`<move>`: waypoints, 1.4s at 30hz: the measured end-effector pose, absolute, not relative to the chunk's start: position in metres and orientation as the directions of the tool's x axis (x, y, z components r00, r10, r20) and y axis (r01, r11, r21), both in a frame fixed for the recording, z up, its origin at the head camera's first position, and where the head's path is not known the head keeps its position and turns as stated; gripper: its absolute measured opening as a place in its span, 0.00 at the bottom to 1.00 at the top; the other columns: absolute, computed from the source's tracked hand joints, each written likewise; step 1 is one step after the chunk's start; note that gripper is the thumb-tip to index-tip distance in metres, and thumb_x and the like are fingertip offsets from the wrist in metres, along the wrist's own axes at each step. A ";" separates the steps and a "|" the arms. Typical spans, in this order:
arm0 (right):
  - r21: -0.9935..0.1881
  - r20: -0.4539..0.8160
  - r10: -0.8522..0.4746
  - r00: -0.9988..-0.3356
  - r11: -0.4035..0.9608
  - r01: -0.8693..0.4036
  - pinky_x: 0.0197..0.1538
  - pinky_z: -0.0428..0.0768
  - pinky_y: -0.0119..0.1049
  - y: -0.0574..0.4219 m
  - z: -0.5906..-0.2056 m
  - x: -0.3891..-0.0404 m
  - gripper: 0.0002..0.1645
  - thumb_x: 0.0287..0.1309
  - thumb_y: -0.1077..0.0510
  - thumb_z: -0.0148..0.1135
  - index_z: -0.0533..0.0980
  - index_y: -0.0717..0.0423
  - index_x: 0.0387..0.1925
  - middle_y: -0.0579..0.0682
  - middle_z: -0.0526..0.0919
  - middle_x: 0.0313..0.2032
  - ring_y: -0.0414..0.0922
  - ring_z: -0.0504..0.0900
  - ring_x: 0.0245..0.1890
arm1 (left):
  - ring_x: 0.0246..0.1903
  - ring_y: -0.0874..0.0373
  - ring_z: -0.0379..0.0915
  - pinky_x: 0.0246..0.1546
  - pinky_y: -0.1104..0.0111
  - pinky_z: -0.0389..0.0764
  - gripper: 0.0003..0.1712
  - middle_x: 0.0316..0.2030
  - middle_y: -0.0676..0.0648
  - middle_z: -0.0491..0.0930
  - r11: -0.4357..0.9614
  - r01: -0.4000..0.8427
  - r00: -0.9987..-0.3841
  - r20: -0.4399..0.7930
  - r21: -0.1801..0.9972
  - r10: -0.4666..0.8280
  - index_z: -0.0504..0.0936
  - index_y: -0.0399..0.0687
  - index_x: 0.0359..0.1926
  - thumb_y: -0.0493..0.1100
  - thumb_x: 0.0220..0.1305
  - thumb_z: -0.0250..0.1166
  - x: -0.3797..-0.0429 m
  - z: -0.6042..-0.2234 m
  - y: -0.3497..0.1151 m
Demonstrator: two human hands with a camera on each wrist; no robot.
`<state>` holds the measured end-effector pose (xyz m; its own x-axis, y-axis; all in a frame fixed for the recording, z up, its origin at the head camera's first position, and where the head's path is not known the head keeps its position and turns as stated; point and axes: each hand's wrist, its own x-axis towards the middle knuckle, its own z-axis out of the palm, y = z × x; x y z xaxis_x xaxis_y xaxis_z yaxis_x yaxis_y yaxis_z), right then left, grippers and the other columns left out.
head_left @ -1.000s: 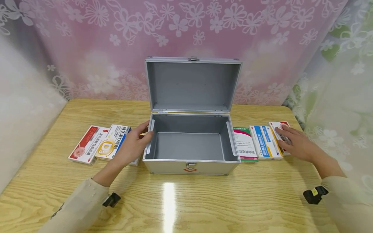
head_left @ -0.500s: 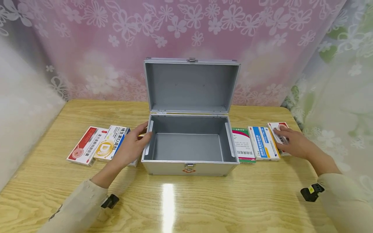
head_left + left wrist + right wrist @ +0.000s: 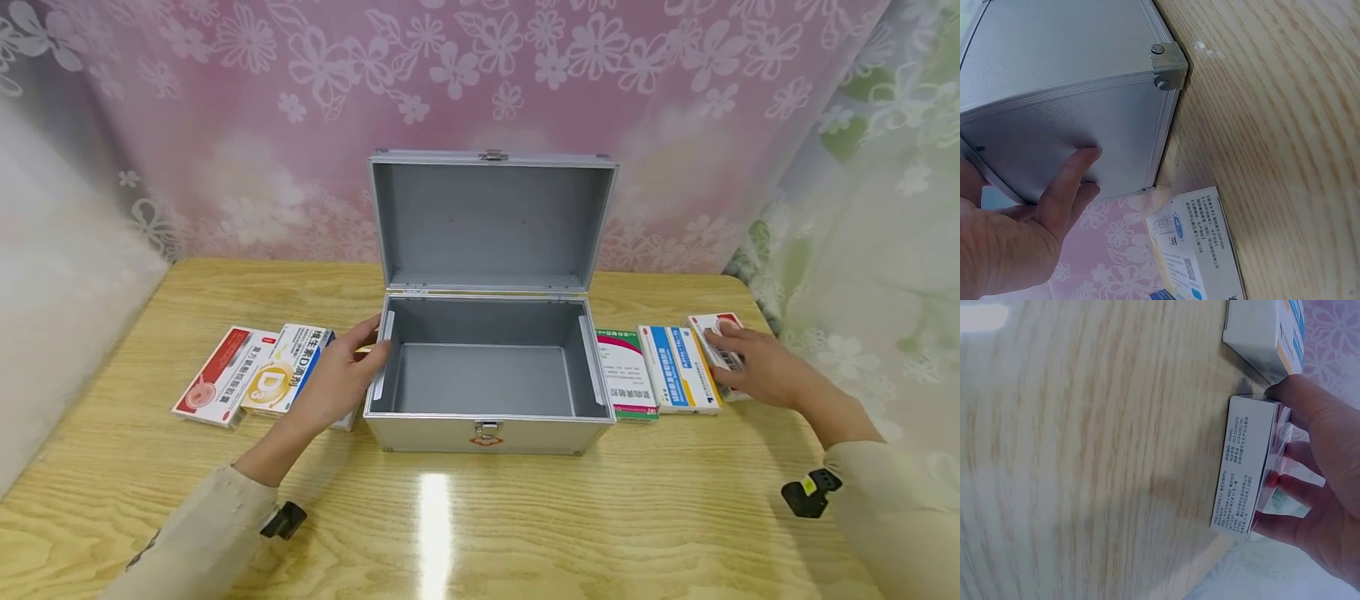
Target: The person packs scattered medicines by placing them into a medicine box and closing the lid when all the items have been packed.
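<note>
An aluminium medicine case (image 3: 438,433) stands with its lid (image 3: 491,221) raised and its compartment bare. At its left wall, my left hand (image 3: 339,383) holds the rim. The left wrist view shows fingertips (image 3: 1088,153) against the outer side panel. Far right, my right hand (image 3: 772,371) is over a small red-and-white medicine box (image 3: 1244,469). Its thumb reaches one side edge while the fingers (image 3: 1300,490) bend over the top. The box lies flat on the table, partly covered by that hand.
Left of the case lie a red-and-white box (image 3: 225,375), a vitamin D box (image 3: 288,367) and a partly hidden box (image 3: 345,421). A green-and-pink box (image 3: 626,375) and a blue-and-white box (image 3: 678,367) lie to its right. A floral curtain (image 3: 300,167) hangs behind the table (image 3: 510,525).
The head view has shifted slightly. Both hands stay where they were, left on the case rim and right on the red-and-white box.
</note>
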<state>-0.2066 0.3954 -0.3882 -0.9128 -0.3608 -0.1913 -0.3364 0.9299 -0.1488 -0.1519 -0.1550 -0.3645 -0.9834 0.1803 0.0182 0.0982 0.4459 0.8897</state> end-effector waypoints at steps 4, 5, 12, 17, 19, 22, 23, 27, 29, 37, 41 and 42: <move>-0.158 -0.204 -0.349 -0.915 0.934 -0.321 0.51 0.57 0.60 0.399 -0.384 -0.206 0.42 0.53 0.42 0.56 0.59 0.64 0.62 0.72 0.55 0.59 0.69 0.53 0.56 | 0.46 0.49 0.71 0.43 0.59 0.73 0.28 0.53 0.41 0.69 0.430 0.109 -0.981 0.028 0.896 0.189 0.59 0.51 0.64 0.48 0.65 0.50 -0.154 -0.364 -0.152; -0.161 -0.212 -0.343 -0.915 0.936 -0.314 0.51 0.58 0.59 0.399 -0.383 -0.206 0.42 0.54 0.42 0.56 0.58 0.64 0.62 0.72 0.55 0.59 0.69 0.54 0.56 | 0.47 0.48 0.71 0.43 0.59 0.73 0.28 0.53 0.41 0.69 0.424 0.108 -0.981 0.027 0.899 0.193 0.59 0.51 0.64 0.49 0.65 0.50 -0.154 -0.364 -0.152; -0.189 -0.229 -0.307 -0.924 0.945 -0.267 0.50 0.59 0.60 0.396 -0.371 -0.205 0.44 0.54 0.39 0.54 0.55 0.59 0.65 0.70 0.53 0.61 0.69 0.53 0.56 | 0.47 0.47 0.71 0.43 0.59 0.73 0.28 0.54 0.40 0.68 0.419 0.105 -0.981 0.024 0.902 0.193 0.58 0.50 0.65 0.49 0.65 0.50 -0.155 -0.365 -0.152; -0.175 -0.194 -0.325 -0.925 0.940 -0.294 0.50 0.58 0.61 0.392 -0.362 -0.202 0.42 0.55 0.40 0.53 0.56 0.59 0.64 0.71 0.54 0.60 0.70 0.54 0.56 | 0.47 0.49 0.71 0.43 0.59 0.73 0.29 0.54 0.41 0.68 0.427 0.095 -0.983 0.016 0.899 0.184 0.58 0.50 0.65 0.50 0.65 0.50 -0.154 -0.366 -0.152; -0.170 -0.174 -0.342 -0.923 0.934 -0.314 0.50 0.58 0.60 0.388 -0.357 -0.200 0.41 0.55 0.41 0.54 0.57 0.59 0.64 0.70 0.54 0.60 0.69 0.54 0.56 | 0.47 0.50 0.70 0.43 0.60 0.73 0.29 0.54 0.42 0.68 0.432 0.087 -0.984 0.010 0.898 0.179 0.58 0.51 0.65 0.51 0.65 0.50 -0.153 -0.366 -0.153; -0.155 -0.150 -0.360 -0.921 0.928 -0.337 0.49 0.60 0.60 0.382 -0.349 -0.199 0.39 0.55 0.43 0.55 0.59 0.59 0.63 0.69 0.55 0.60 0.69 0.55 0.56 | 0.47 0.50 0.70 0.43 0.60 0.73 0.29 0.54 0.42 0.68 0.429 0.087 -0.984 0.009 0.899 0.180 0.58 0.51 0.65 0.51 0.65 0.50 -0.153 -0.366 -0.154; -0.149 -0.139 -0.369 -0.919 0.925 -0.349 0.49 0.61 0.60 0.380 -0.345 -0.199 0.39 0.55 0.43 0.55 0.59 0.59 0.63 0.69 0.55 0.60 0.69 0.56 0.55 | 0.47 0.49 0.70 0.43 0.59 0.73 0.29 0.54 0.42 0.68 0.425 0.088 -0.983 0.010 0.901 0.182 0.58 0.51 0.65 0.50 0.65 0.50 -0.153 -0.367 -0.155; -0.096 -0.087 -0.379 -0.921 0.924 -0.371 0.48 0.62 0.60 0.369 -0.330 -0.197 0.38 0.54 0.44 0.56 0.61 0.57 0.62 0.67 0.57 0.60 0.68 0.58 0.55 | 0.47 0.47 0.70 0.42 0.59 0.73 0.28 0.54 0.41 0.68 0.419 0.109 -0.980 0.027 0.902 0.196 0.58 0.51 0.65 0.50 0.65 0.49 -0.154 -0.367 -0.157; -0.067 -0.057 -0.385 -0.921 0.922 -0.381 0.48 0.62 0.60 0.363 -0.323 -0.194 0.37 0.54 0.44 0.56 0.62 0.57 0.62 0.66 0.58 0.60 0.68 0.58 0.54 | 0.46 0.46 0.71 0.42 0.59 0.73 0.28 0.53 0.40 0.68 0.422 0.118 -0.979 0.033 0.899 0.202 0.58 0.51 0.65 0.50 0.65 0.49 -0.154 -0.368 -0.157; -0.031 0.001 -0.393 -0.920 0.919 -0.392 0.46 0.62 0.62 0.324 -0.286 -0.174 0.36 0.55 0.40 0.52 0.60 0.48 0.63 0.57 0.56 0.63 0.65 0.57 0.57 | 0.45 0.48 0.72 0.41 0.59 0.74 0.28 0.53 0.41 0.69 0.442 0.114 -0.980 0.028 0.890 0.196 0.59 0.51 0.65 0.50 0.65 0.49 -0.154 -0.366 -0.157; -0.028 0.022 -0.418 -0.908 0.908 -0.418 0.48 0.61 0.60 0.296 -0.268 -0.163 0.35 0.55 0.39 0.51 0.61 0.45 0.63 0.53 0.56 0.64 0.63 0.56 0.58 | 0.45 0.48 0.71 0.41 0.59 0.74 0.27 0.53 0.41 0.69 0.437 0.120 -0.980 0.035 0.891 0.198 0.59 0.51 0.64 0.49 0.65 0.49 -0.154 -0.367 -0.157; -0.022 0.027 -0.422 -0.906 0.906 -0.423 0.48 0.61 0.59 0.290 -0.265 -0.160 0.35 0.55 0.39 0.51 0.61 0.44 0.63 0.52 0.56 0.64 0.63 0.56 0.59 | 0.46 0.48 0.71 0.41 0.59 0.74 0.27 0.53 0.41 0.69 0.434 0.120 -0.980 0.035 0.893 0.198 0.59 0.51 0.64 0.49 0.65 0.49 -0.154 -0.367 -0.157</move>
<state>-0.1605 0.2899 -0.2645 -0.9062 -0.4220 0.0271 -0.4226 0.9060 -0.0218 -0.1544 -0.1570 -0.3672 -0.9795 0.1981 0.0351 0.1198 0.4340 0.8929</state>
